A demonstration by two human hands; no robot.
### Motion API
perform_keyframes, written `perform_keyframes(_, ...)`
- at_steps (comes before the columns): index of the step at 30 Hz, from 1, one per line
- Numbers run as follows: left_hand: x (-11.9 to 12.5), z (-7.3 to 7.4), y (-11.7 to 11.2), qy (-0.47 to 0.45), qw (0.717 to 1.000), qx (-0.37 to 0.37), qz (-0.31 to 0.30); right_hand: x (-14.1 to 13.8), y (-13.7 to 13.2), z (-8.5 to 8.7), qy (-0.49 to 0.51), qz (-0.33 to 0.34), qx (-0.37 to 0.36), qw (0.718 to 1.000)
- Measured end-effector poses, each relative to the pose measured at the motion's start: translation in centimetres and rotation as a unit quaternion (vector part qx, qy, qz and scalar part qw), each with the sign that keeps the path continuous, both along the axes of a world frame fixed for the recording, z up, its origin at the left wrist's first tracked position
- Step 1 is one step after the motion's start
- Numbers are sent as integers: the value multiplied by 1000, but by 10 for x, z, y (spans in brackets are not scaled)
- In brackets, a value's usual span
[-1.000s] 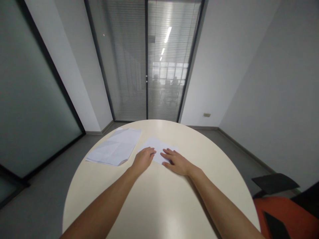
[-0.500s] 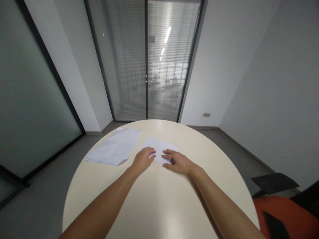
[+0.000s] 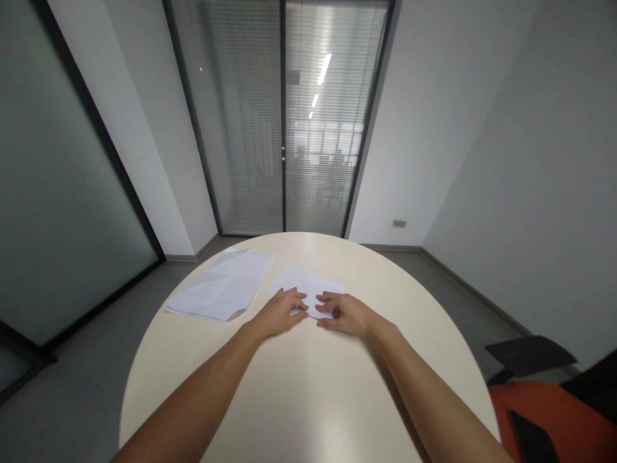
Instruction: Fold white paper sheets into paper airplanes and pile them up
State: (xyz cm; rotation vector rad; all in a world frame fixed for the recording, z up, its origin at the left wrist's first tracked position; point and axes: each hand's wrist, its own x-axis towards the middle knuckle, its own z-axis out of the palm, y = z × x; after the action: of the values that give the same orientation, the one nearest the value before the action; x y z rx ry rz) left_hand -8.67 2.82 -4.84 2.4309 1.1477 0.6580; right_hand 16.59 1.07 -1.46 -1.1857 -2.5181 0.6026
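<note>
White paper (image 3: 308,278) lies toward the tabletop's (image 3: 308,399) far edge, under your fingers | your left hand (image 3: 279,314): thumb and forefinger close together, cannot tell if gripping | your right hand (image 3: 349,314): fingers parted at the paper | larger sheets (image 3: 222,286) near the left edge | tabletop stretches rightward, orange chair (image 3: 544,411) beyond

One view is given, taken from the person's head and tipped forward and down. The round surface (image 3: 299,399) is seen from above its near side, with its bottom end cut off. The left hand (image 3: 284,312) and right hand (image 3: 351,314) are shown just below the middle. The glass panels (image 3: 241,161) are faced straight ahead, farther back.
</note>
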Motion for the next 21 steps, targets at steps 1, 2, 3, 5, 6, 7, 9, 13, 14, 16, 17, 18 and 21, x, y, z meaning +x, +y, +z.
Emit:
perform_keyframes(1,0,0,0,-1,1000,-6,-3,2,1,1,7,0,-7,1000)
perform_keyframes(2,0,1,0,-2,1000,-11,-4,4,1,1,13,-1,-16,1000)
perform_keyframes(3,-1,2,1,-5,1000,-16,-3,6,2,2,18,-2,-25,1000)
perform_keyframes(5,0,3,1,-11,1000,-29,4,10,2,4,29,-10,-43,999)
perform_keyframes(6,0,4,0,-14,999,-35,8,11,2,5,33,-14,-49,998)
perform_keyframes(7,0,5,0,-17,999,-39,10,12,2,6,38,-18,-53,998)
perform_keyframes(9,1,6,0,-21,999,-45,11,13,1,6,47,-20,-53,997)
perform_keyframes(13,1,7,0,-28,999,-46,10,12,0,5,58,-25,-49,997)
perform_keyframes(14,1,7,0,-29,998,-46,10,12,0,4,61,-30,-48,997)
perform_keyframes(16,1,7,0,-31,999,-43,12,12,0,3,61,-45,-48,996)
perform_keyframes(17,1,6,0,-31,999,-41,13,12,1,3,59,-51,-48,996)
perform_keyframes(18,1,6,0,-31,999,-39,14,12,1,2,56,-55,-49,996)
perform_keyframes(21,2,5,0,-26,999,-38,16,13,2,2,55,-56,-46,996)
